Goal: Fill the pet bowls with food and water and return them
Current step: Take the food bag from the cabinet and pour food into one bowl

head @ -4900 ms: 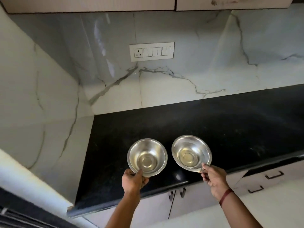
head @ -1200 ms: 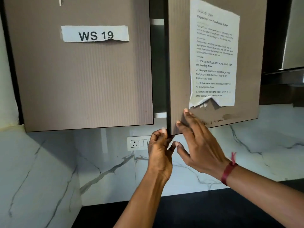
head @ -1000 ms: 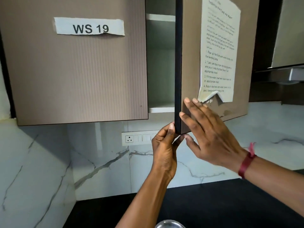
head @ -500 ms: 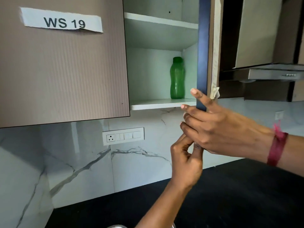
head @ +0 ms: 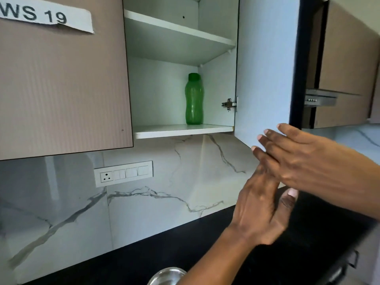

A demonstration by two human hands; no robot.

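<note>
At the far left the shut door (head: 61, 79) is out of your way. Low down, the rim of one bowl (head: 167, 276) peeps in on the black counter (head: 133, 264). A few seconds ago you held a bowl in each hand. I think you put them down to free your hands, and I can't see the other one now. Next, a green bottle (head: 194, 99) stands upright on the bottom shelf (head: 181, 128), close to the right wall. It may hold the water. The open door (head: 265, 68) now shows its pale inside, but half a second ago you saw only its edge. Your left hand (head: 261, 212) pinched that edge then. Now its fingers are straight and hold nothing. Your right hand (head: 298, 159) lays flat fingers on the door's low corner, gripping nothing, likely to push it wide.
</note>
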